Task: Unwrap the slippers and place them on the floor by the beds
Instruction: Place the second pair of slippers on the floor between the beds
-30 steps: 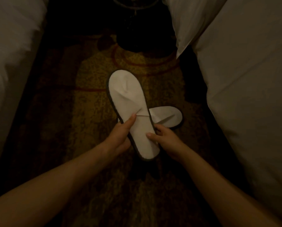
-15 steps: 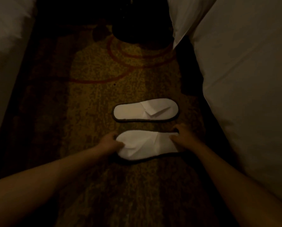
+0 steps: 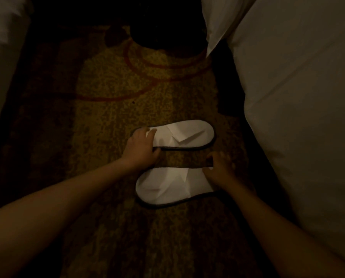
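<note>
We have both unwrapped slippers flat on the carpet at frame centre, our left hand [image 3: 142, 146] gripping the far slipper [image 3: 184, 135], our right hand [image 3: 217, 171] resting loosely on the near slipper [image 3: 167, 187], so only straightening seems left.

Room very dim, light weak and warm. Floor covered with patterned carpet [image 3: 111, 93], mustard-yellow speckled field with dark brown patches and thin red curved lines near top centre. White bed [image 3: 300, 109] fills right side, its cover hanging down to floor; folded white corner [image 3: 213, 37] of bedding points downward at top. Second white bed [image 3: 1, 47] at left edge, partly in shadow. Dark rounded object [image 3: 165, 31] between beds at top, too dark to identify.
</note>
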